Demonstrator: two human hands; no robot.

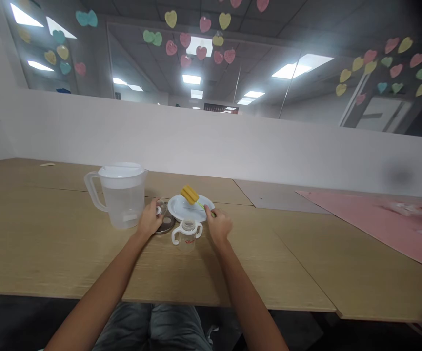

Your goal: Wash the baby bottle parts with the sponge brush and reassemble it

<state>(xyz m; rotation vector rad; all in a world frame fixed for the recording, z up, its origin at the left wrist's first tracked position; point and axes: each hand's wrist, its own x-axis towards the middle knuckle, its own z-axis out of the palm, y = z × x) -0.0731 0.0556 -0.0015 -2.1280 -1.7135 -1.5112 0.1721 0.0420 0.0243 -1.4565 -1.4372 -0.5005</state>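
My right hand [219, 225] is closed round the thin green handle of a sponge brush [190, 194], whose yellow sponge head is raised over a white plate [174, 210]. In front of the plate stands a clear baby bottle [188, 241] with two white side handles, upright and uncapped, with red print. My left hand [150, 220] pinches a small white part [158, 210], mostly hidden by the fingers. Right beside that hand lies a round, shiny, dark-looking lid or dish [167, 224]; which of these I cannot tell.
A translucent plastic pitcher [123, 202] with a lid and handle stands just left of my left hand. To the far right, a pink sheet [371, 222] covers part of the wooden table [262, 273], with plastic-wrapped items [403, 208] on it. A white wall [196, 141] rises behind.
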